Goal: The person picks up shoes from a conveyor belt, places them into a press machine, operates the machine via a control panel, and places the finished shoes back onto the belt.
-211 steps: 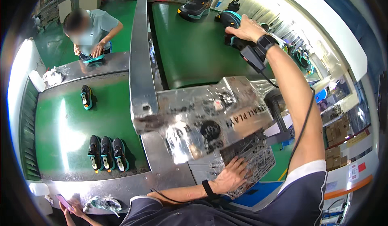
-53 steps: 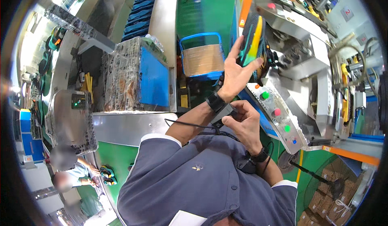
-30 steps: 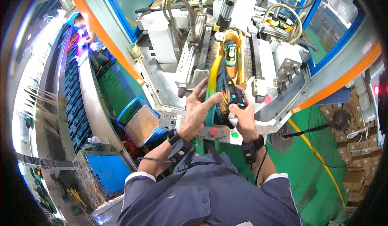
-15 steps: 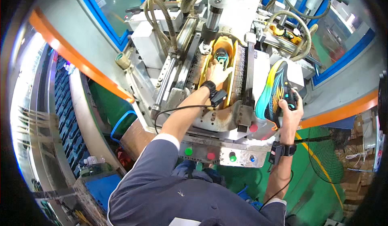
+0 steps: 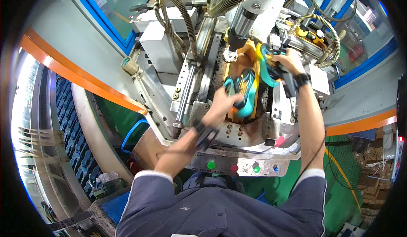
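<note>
In the centre of the frame, the left hand has its thumb and fingers clamped on the near-left part of a teal, black and yellow running shoe; motion blur hides the exact contact. This shoe lies at a slant over the yellow-walled trough of a shoe-pressing machine, its sole edge toward the right wall.

Up and to the right of it, the right hand grips a second running shoe, its fingers closed on the upper at the shoe's right side. That shoe, also blurred, is tilted beside the trough's right edge, its yellow end toward the top of the frame and its teal end lower. The two shoes are close together; whether they touch is unclear.

Above the trough, at upper centre, hangs a dark-tipped metal cylinder. Ribbed hoses curve over a white box-shaped housing on the left. Below the trough, at lower centre, a control panel carries green, red and blue buttons. An orange rail crosses the left side of the frame, and plastic bottles stand at lower left.
</note>
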Tool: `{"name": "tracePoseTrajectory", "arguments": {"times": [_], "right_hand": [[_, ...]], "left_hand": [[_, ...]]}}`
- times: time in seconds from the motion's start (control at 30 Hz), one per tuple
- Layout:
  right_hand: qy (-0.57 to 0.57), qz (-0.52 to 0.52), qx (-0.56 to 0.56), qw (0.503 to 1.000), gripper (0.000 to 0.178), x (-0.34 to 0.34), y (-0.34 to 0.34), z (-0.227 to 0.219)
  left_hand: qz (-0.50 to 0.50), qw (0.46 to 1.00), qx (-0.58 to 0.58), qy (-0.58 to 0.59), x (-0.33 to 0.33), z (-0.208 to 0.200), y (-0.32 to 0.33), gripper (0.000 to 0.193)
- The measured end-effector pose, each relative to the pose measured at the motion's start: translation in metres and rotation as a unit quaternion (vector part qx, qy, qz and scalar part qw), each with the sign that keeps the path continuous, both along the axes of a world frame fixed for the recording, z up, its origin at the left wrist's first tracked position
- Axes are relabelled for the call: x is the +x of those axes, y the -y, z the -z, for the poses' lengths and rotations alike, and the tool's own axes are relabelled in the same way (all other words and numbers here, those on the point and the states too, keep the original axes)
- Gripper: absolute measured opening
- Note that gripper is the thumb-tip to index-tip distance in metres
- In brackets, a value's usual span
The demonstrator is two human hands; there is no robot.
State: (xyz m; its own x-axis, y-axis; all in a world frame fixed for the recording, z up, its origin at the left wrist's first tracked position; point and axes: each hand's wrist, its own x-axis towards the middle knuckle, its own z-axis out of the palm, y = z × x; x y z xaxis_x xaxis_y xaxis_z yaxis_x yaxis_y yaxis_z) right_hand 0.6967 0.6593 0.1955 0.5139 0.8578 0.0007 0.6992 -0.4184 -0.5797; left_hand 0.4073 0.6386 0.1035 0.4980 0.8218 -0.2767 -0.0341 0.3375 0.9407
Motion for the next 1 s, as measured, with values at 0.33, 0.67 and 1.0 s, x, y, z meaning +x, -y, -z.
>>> {"name": "tracePoseTrajectory", "arguments": {"times": [0.33,0.67,1.0], "right_hand": [[0.146,0.067,-0.035,0.986,0.045,-0.101,-0.083,0.155],[0.127,-0.146,0.245,0.95,0.048,-0.196,0.039,0.107],[-0.04,-0.466,0.087,0.88,0.015,-0.358,0.226,0.268]], "left_hand": [[-0.143,0.984,0.035,-0.096,-0.224,-0.103,0.164,0.062],[-0.468,0.883,-0.029,-0.011,-0.278,-0.08,0.266,0.045],[-0.574,0.818,-0.028,0.017,-0.264,-0.024,0.366,0.054]]}}
